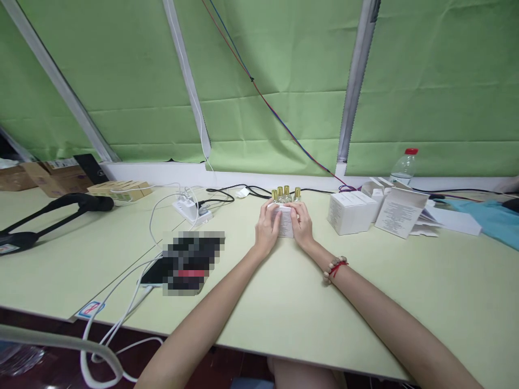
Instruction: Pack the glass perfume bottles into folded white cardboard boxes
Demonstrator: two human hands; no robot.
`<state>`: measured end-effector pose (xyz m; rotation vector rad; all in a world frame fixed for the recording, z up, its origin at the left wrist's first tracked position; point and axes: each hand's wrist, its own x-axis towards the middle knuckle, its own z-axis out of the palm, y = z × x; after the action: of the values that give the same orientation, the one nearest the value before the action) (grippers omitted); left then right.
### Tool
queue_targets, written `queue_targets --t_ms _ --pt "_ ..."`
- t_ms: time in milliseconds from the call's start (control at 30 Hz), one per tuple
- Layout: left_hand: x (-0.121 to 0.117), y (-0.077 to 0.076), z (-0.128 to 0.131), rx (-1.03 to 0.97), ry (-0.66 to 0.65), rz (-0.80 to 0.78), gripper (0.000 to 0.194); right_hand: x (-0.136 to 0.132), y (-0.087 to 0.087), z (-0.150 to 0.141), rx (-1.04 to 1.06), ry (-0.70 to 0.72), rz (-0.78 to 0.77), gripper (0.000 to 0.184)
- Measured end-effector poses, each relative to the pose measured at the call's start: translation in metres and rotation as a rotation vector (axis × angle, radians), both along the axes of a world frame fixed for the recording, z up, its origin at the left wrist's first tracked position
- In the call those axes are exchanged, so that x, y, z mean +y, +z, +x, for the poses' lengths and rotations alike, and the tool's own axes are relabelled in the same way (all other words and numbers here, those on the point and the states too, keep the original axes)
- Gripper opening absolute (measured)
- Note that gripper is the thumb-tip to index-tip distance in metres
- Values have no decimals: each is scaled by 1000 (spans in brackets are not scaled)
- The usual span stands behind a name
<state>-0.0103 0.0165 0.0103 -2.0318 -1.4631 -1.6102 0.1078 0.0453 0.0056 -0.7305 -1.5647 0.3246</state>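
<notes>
Between my two hands, at the middle of the table, stands a small white box (286, 226) with printed text on the side facing me. My left hand (267, 228) grips its left side, thumb on the front. From the right, my right hand (300, 223) holds the same box with its fingers near the top edge. Just behind the box stand several small glass bottles with gold caps (286, 191); their lower parts are hidden by the box and my fingers.
To the right are a closed white box (351, 212), opened white boxes (401, 212) and a red-capped bottle (403, 168). Leftward lie a power strip (190, 209) with cables, a partly blurred dark device (188, 265), a black band-like object (77, 203) and cardboard boxes (60, 178).
</notes>
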Motion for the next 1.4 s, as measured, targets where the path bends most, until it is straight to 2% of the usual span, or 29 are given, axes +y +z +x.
queue_targets --t_ms 133,333,600,833,1133,1400 --pt "4 -2 -1 -17 -24 37 23 -4 3 1 -52 -31 -11 21" --pt "5 -2 -2 -43 -23 43 21 -5 3 1 -89 -49 2 23" --pt "3 -3 -3 18 -27 -9 26 3 -1 -2 40 -8 -20 28" --pt "3 -2 -4 67 -10 -25 25 3 -1 -2 67 5 -39 29" --pt "-2 6 1 89 94 -21 27 -2 1 -4 57 -16 11 31" --pt "-2 3 -5 171 55 44 26 -6 3 1 -17 -30 55 30"
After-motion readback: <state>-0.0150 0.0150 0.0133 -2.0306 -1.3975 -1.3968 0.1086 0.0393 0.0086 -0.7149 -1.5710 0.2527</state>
